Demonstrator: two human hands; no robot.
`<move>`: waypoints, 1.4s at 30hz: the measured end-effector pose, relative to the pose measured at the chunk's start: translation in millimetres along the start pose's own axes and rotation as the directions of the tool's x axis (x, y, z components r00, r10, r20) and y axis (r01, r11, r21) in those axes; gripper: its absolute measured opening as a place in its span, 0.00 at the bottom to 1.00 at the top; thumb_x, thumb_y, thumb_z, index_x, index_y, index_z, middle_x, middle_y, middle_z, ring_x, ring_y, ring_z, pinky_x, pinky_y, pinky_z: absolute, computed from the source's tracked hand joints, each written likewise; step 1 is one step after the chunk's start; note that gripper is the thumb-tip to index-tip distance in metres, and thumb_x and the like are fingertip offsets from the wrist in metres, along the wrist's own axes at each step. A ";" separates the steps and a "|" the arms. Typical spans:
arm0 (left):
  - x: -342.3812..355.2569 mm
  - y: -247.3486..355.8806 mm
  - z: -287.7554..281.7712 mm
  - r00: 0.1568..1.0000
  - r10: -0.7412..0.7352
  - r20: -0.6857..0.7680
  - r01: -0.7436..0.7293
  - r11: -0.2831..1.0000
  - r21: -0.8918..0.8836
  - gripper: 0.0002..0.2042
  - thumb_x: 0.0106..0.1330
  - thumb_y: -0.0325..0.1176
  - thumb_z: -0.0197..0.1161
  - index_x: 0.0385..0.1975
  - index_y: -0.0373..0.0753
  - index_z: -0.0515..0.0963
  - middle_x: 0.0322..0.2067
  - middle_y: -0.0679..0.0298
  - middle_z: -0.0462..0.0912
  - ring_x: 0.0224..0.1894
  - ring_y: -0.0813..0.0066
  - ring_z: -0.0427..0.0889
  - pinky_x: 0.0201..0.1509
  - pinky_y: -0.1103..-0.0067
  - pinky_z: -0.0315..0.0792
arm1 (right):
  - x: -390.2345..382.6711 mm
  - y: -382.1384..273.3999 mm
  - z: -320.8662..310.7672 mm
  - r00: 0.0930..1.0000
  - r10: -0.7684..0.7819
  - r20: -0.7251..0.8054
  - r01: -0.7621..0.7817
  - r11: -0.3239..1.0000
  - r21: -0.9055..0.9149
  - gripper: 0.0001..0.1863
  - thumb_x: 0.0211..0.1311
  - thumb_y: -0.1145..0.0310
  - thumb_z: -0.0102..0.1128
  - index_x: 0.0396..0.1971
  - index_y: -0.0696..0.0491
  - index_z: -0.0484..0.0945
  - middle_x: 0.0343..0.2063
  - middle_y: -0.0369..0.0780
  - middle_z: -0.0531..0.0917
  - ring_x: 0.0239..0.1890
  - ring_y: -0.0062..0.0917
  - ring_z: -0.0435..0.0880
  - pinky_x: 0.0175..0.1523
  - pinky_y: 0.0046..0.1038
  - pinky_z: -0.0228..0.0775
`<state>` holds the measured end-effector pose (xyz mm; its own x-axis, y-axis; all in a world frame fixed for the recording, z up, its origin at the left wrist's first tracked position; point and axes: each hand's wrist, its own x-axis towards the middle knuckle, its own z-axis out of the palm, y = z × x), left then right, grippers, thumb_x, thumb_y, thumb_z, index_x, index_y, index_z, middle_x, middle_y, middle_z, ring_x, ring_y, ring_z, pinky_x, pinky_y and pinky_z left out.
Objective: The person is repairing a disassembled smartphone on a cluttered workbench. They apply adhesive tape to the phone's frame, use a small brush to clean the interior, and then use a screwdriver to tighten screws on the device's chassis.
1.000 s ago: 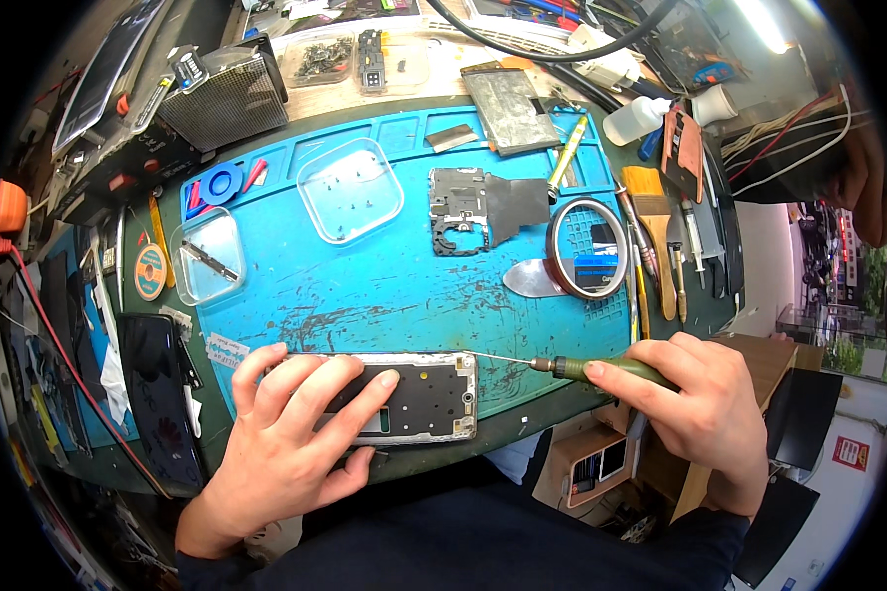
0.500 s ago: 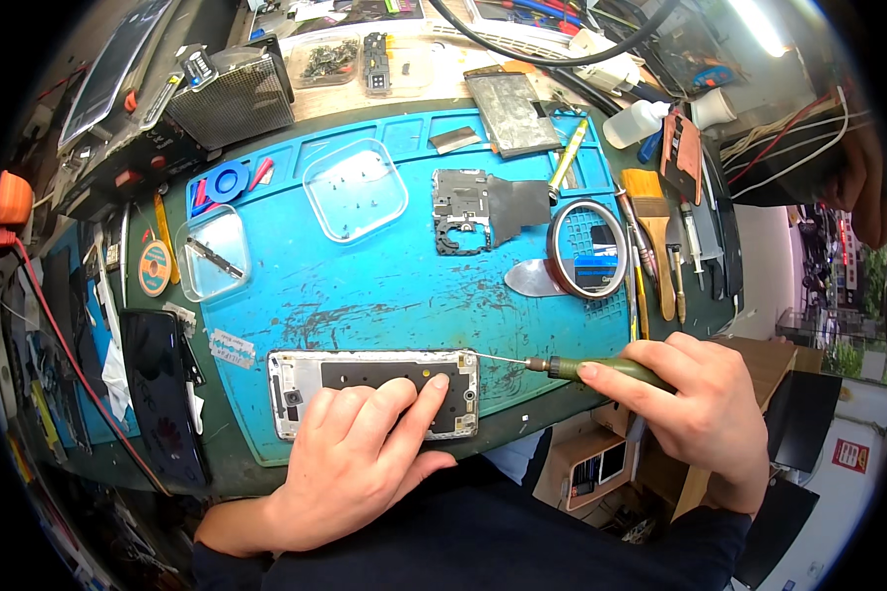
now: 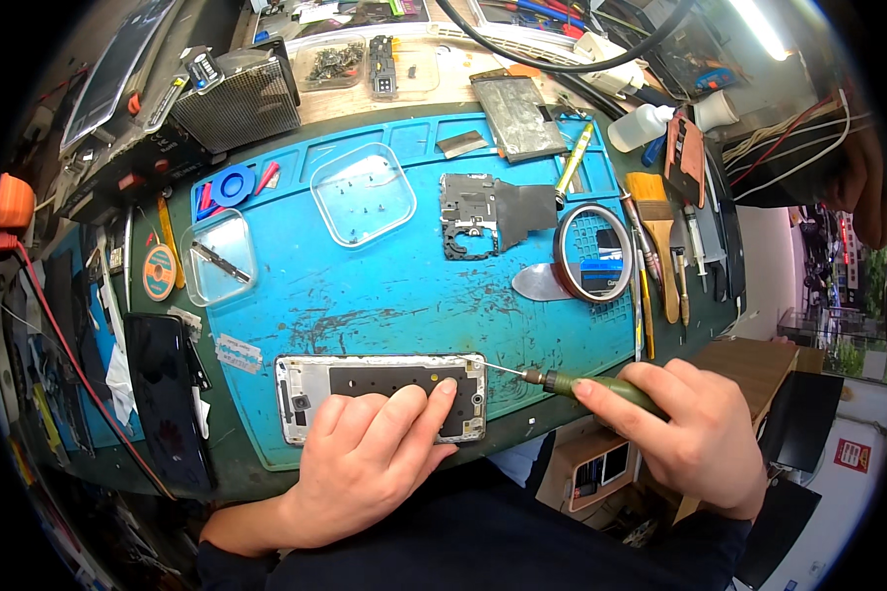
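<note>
A phone frame (image 3: 310, 372) with a silver border and black middle lies at the near edge of the blue mat. My left hand (image 3: 370, 458) presses down on it, fingers bent over its lower part and index fingertip on the black area. The thumb sits at the near edge. My right hand (image 3: 675, 433) is closed around a green-handled tool (image 3: 606, 390) with a thin metal shaft. The tool is held at a low slant, its tip at the frame's far right corner. Whether the tip touches the frame cannot be made out.
On the blue mat (image 3: 365, 286) are a clear tray of tiny screws (image 3: 363, 236), a black phone part (image 3: 473, 212), a tape roll (image 3: 565, 256) and a razor blade (image 3: 238, 353). A dark phone (image 3: 168, 394) lies left; brushes (image 3: 660, 227) lie right.
The whole view has shifted slightly, moving the mat and its things a little right and down. Both hands keep their hold, and the tool's tip stays at the same frame corner.
</note>
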<state>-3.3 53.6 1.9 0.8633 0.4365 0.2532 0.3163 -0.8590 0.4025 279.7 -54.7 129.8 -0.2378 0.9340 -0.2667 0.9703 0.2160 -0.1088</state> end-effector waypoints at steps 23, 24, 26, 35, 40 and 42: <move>-3.0 0.1 4.0 0.998 0.044 -0.034 -0.041 0.997 0.069 0.30 0.57 0.44 0.76 0.61 0.38 0.85 0.52 0.68 0.77 0.43 0.73 0.73 0.46 0.74 0.67 | 12.6 -6.5 -1.5 1.000 -0.008 0.017 0.007 0.998 0.064 0.36 0.51 0.72 0.67 0.67 0.42 0.83 0.40 0.38 0.82 0.34 0.27 0.82 0.36 0.28 0.78; -2.8 0.1 4.2 0.998 0.044 -0.035 -0.041 0.997 0.073 0.30 0.57 0.43 0.76 0.61 0.38 0.85 0.53 0.68 0.77 0.43 0.73 0.73 0.46 0.74 0.67 | 11.6 -7.2 -2.2 1.000 -0.003 0.019 0.002 0.998 0.062 0.36 0.51 0.72 0.67 0.67 0.42 0.83 0.40 0.38 0.82 0.34 0.27 0.82 0.36 0.28 0.78; -2.7 0.4 4.0 0.998 0.050 -0.034 -0.047 0.996 0.079 0.30 0.58 0.43 0.76 0.60 0.38 0.85 0.53 0.67 0.77 0.43 0.72 0.73 0.45 0.74 0.67 | 10.5 -9.0 -2.1 1.000 0.006 0.018 -0.007 0.998 0.057 0.37 0.51 0.72 0.67 0.67 0.42 0.83 0.40 0.38 0.82 0.34 0.27 0.82 0.36 0.28 0.78; -3.7 0.5 4.7 0.998 0.053 -0.034 -0.050 0.994 0.093 0.30 0.57 0.43 0.76 0.61 0.38 0.85 0.53 0.67 0.77 0.42 0.73 0.73 0.45 0.74 0.67 | 12.2 -8.1 2.2 1.000 0.017 -0.003 -0.017 0.997 0.069 0.36 0.50 0.73 0.67 0.66 0.42 0.84 0.39 0.37 0.82 0.34 0.28 0.82 0.36 0.28 0.78; -3.2 -0.1 4.9 0.998 0.057 -0.035 -0.053 0.994 0.092 0.30 0.58 0.43 0.75 0.61 0.38 0.85 0.53 0.67 0.76 0.42 0.73 0.73 0.45 0.74 0.67 | 10.9 -7.7 2.4 0.999 0.046 0.005 -0.046 0.993 0.111 0.37 0.48 0.73 0.68 0.65 0.42 0.84 0.39 0.37 0.81 0.34 0.28 0.83 0.37 0.29 0.79; -3.7 0.0 4.2 0.998 0.062 -0.028 -0.059 0.993 0.098 0.30 0.58 0.43 0.75 0.61 0.37 0.85 0.53 0.67 0.76 0.42 0.73 0.73 0.45 0.74 0.67 | 13.3 -9.6 3.1 0.999 0.031 0.004 -0.032 0.995 0.090 0.37 0.49 0.73 0.68 0.66 0.42 0.84 0.39 0.37 0.81 0.34 0.28 0.83 0.37 0.29 0.79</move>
<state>-4.8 50.9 -2.7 0.8700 0.3899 0.3018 0.3019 -0.9052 0.2992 267.0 -45.3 124.4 -0.2074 0.9390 -0.2742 0.9694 0.1598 -0.1862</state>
